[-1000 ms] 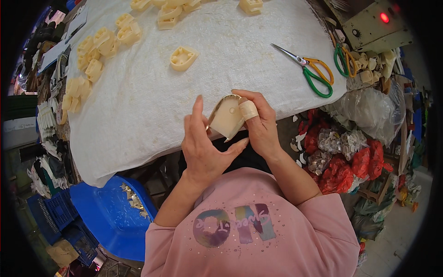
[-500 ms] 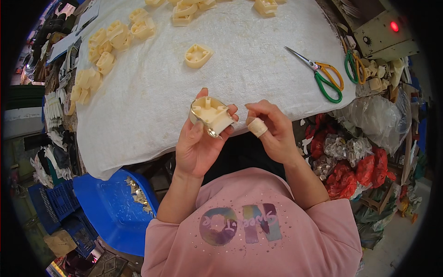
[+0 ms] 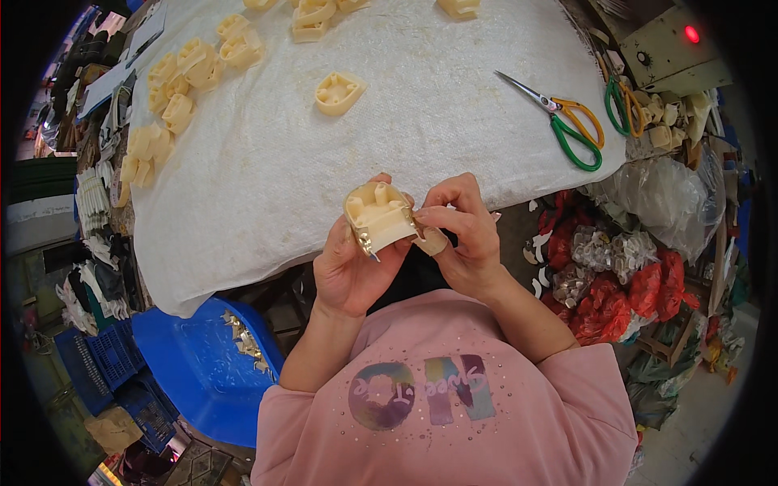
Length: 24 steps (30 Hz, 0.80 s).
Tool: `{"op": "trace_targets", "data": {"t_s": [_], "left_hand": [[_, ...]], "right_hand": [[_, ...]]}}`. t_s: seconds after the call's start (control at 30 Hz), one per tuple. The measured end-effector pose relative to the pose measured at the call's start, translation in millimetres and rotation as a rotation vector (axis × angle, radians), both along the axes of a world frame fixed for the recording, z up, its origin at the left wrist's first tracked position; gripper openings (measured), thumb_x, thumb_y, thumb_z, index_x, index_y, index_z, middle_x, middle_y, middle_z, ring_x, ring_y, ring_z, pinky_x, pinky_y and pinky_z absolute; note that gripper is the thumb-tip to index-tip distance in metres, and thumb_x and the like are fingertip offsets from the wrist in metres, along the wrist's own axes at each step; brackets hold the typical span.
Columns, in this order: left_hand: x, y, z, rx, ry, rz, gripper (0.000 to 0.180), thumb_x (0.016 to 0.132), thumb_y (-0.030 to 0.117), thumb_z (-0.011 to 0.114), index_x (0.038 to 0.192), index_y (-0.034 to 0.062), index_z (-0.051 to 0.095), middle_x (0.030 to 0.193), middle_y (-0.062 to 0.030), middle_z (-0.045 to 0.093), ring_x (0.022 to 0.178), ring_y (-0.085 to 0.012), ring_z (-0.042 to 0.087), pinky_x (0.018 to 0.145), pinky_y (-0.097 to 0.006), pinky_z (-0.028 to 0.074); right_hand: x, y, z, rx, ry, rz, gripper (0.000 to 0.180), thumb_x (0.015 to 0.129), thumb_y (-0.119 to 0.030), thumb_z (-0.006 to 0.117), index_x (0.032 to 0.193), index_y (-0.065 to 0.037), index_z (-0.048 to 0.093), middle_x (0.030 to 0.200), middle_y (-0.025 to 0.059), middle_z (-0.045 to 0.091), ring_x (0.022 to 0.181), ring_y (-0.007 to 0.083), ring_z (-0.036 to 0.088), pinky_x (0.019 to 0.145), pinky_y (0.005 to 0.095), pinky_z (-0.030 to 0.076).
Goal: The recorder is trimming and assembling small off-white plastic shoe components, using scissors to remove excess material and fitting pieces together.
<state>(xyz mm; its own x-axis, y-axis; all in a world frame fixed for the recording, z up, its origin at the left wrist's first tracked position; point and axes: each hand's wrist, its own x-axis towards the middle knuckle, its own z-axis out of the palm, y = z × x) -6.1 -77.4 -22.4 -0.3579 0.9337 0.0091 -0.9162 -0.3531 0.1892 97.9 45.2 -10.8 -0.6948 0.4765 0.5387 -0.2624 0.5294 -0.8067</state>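
My left hand (image 3: 348, 267) holds a cream plastic part (image 3: 379, 212) shaped like a shoe heel, its hollow side with ribs and posts facing up. A shiny gold covering (image 3: 364, 236) wraps its outer side, with loose-looking edges at the front corners. My right hand (image 3: 463, 235) is closed at the part's right front corner, fingertips pinching the gold edge there. A beige wrap is around a digit of that hand. On the white cloth beyond lies a similar cream part (image 3: 339, 94) without gold.
Scissors (image 3: 559, 113) with green and orange handles lie at right on the white cloth (image 3: 429, 121). Several more cream parts (image 3: 198, 65) sit at far left. A blue basin (image 3: 198, 381) with gold scraps stands lower left. Red and clear plastic bags (image 3: 608, 300) lie at right.
My right hand has moved left, from apart to gripping the heel-shaped part's right front corner. My left hand has turned the part slightly, its straight side now facing me more.
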Motion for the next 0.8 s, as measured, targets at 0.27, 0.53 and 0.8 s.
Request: {"op": "trace_targets", "data": {"t_s": [0.27,0.53,0.8], "left_hand": [[9.2,4.5,3.0,0.001,-0.020,0.013,0.077,0.081,0.019,0.068,0.141,-0.0024,0.024,0.132,-0.0158,0.044,0.128,-0.0279,0.038,0.108,-0.040,0.030],[2.0,7.2,5.2,-0.179,0.119,0.025,0.081,0.073,0.013,0.077,0.137,0.0029,0.029,0.126,-0.0147,0.045,0.122,-0.0250,0.044,0.105,-0.037,0.035],[-5.3,11.6,18.6,-0.318,0.437,0.028,0.080,0.068,0.018,0.083,0.131,0.0031,0.036,0.123,-0.0141,0.049,0.117,-0.0223,0.049,0.096,-0.032,0.044]], "right_hand": [[-5.7,-0.8,-2.6,0.160,0.181,-0.049,0.041,0.068,0.006,0.068,0.104,-0.008,0.057,0.087,0.0074,0.054,0.075,0.0243,0.049,0.064,0.0331,0.042],[-0.1,7.1,-16.5,0.092,0.117,0.019,0.046,0.069,0.010,0.062,0.110,-0.009,0.052,0.088,0.0095,0.056,0.076,0.0265,0.050,0.066,0.0357,0.042],[1.6,14.3,-13.7,0.075,0.086,0.017,0.045,0.071,0.010,0.060,0.111,-0.011,0.052,0.088,0.0096,0.054,0.076,0.0265,0.050,0.065,0.0347,0.042]]}}
